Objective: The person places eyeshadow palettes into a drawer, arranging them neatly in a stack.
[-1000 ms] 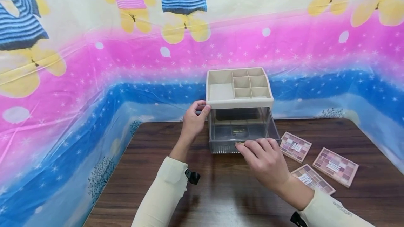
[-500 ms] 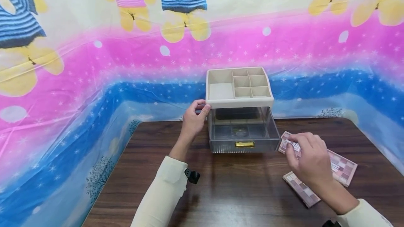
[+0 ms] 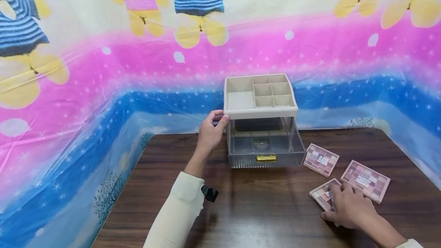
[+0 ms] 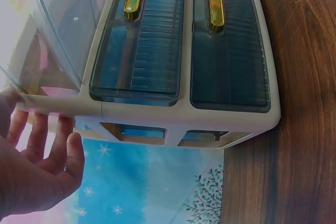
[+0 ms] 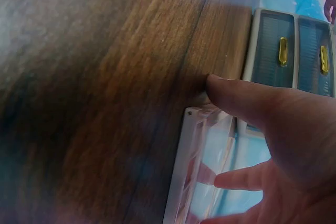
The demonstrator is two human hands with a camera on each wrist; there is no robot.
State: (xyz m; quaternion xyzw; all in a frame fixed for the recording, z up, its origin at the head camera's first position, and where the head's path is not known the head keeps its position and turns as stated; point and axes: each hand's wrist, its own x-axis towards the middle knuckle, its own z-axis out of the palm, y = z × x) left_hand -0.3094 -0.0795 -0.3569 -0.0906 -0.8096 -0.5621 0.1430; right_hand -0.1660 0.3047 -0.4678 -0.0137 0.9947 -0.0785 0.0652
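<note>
A cream drawer organizer [image 3: 260, 113] stands at the back of the table, with compartments on top. Its clear grey top drawer [image 3: 241, 160] is pulled out and has a gold handle [image 3: 266, 158]. My left hand [image 3: 211, 130] grips the organizer's upper left side, thumb at the front corner and fingers behind the edge. At the right, my right hand [image 3: 353, 206] lies over the nearest eyeshadow palette [image 3: 321, 196], fingers spread on its top and thumb beside its near edge. The hand hides much of that palette. In the right wrist view the thumb [image 5: 244, 98] is apart from the palette's corner.
Two more eyeshadow palettes lie on the table: one beside the drawer [image 3: 322, 160], another farther right [image 3: 366, 181]. Two lower drawers [image 4: 231, 56] of the organizer are closed in the left wrist view. A printed cloth [image 3: 165, 87] hangs behind the wooden table [image 3: 255, 209].
My right hand has let go of the drawer handle and moved right and nearer, down onto the nearest palette. My left hand and the pulled-out drawer stay as they were.
</note>
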